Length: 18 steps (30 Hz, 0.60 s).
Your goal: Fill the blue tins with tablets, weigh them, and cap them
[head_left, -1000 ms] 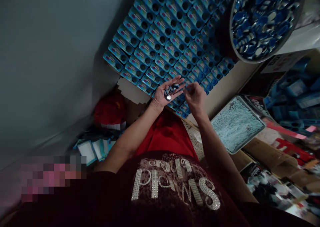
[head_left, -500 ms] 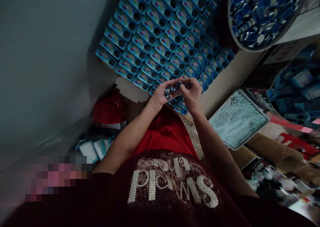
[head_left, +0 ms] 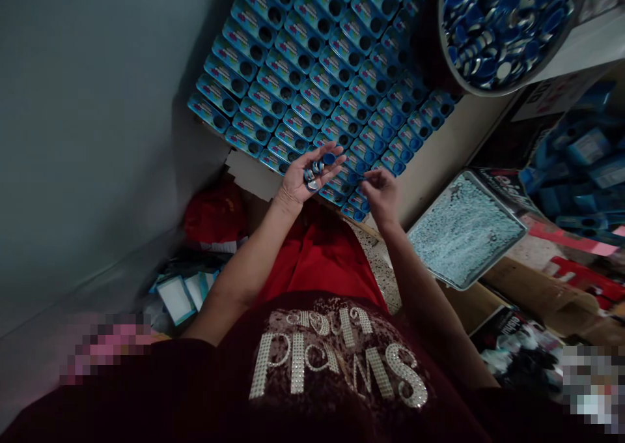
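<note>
Palm up, my left hand (head_left: 296, 181) cradles several round blue caps (head_left: 312, 184) with silvery rims, its fingers stretched out under them. To its right, my right hand (head_left: 381, 195) is closed in a pinch over the near edge of the boxes, slightly blurred. A bit of blue, seemingly a single cap, shows at its fingertips, mostly hidden. Beneath and beyond both hands stand rows of small blue printed boxes (head_left: 283, 64), most with a dark round hole at one end. On some boxes at the near right, the round spot (head_left: 388, 132) looks blue rather than dark.
A large round pot (head_left: 442, 45) full of blue and silver caps stands at the far right. Below it lies a metal tray (head_left: 488, 267) of pale blue pellets. More blue boxes (head_left: 593, 153) are heaped at the right edge. A grey wall (head_left: 92, 104) rises on the left.
My right hand has left the left palm and moved slightly right and down. My left hand has shifted left with its fingers more spread, the caps in it now plainly visible.
</note>
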{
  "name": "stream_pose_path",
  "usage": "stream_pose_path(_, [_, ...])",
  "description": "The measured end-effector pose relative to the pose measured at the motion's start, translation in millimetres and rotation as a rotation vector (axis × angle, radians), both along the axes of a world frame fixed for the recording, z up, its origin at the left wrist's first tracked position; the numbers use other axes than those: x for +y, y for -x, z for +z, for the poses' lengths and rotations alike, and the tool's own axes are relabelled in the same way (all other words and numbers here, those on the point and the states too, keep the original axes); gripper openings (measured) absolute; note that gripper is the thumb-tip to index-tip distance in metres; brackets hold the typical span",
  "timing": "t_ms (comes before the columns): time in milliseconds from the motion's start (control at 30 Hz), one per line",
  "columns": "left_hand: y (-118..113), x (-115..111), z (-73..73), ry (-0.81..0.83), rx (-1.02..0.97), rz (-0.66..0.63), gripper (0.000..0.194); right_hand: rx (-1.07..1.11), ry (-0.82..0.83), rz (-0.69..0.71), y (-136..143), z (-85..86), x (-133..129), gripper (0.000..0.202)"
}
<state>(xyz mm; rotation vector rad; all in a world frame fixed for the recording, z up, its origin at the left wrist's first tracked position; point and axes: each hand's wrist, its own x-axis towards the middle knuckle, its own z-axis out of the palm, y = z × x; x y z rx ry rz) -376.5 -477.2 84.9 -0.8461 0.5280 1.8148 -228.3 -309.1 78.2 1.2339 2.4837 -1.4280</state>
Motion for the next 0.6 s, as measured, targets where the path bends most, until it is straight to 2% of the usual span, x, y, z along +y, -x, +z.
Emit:
stream_pose_path(100, [0.8, -11.3, 0.3, -0.008, 0.019, -0.005, 0.051, -0.209, -0.122, 0.218, -7.6, -1.0, -12.8, 0.012])
stream_pose_path(200, [-5.3, -16.8, -0.1, -0.019, 0.032, -0.042, 0.048, -0.358, -0.254, 0.319, -0.6, -5.3, -20.1, 0.011])
stream_pose_path(300, [-12.8, -20.3, -1.9, -0.022, 0.049, -0.071, 0.044, -0.507, -0.312, 0.343, 10.7, -9.7, -16.7, 0.007])
stream_pose_path(433, [-20.1, -25.4, -10.0, -0.041, 0.051, -0.064, 0.041, -0.630, -0.326, 0.306, 22.5, -10.6, -4.6, 0.021])
stream_pose_path(600, [-26.3, -30.7, -16.9, -0.049, 0.054, -0.052, 0.038, -0.643, -0.347, 0.366, 36.2, 7.6, -1.8, 0.021])
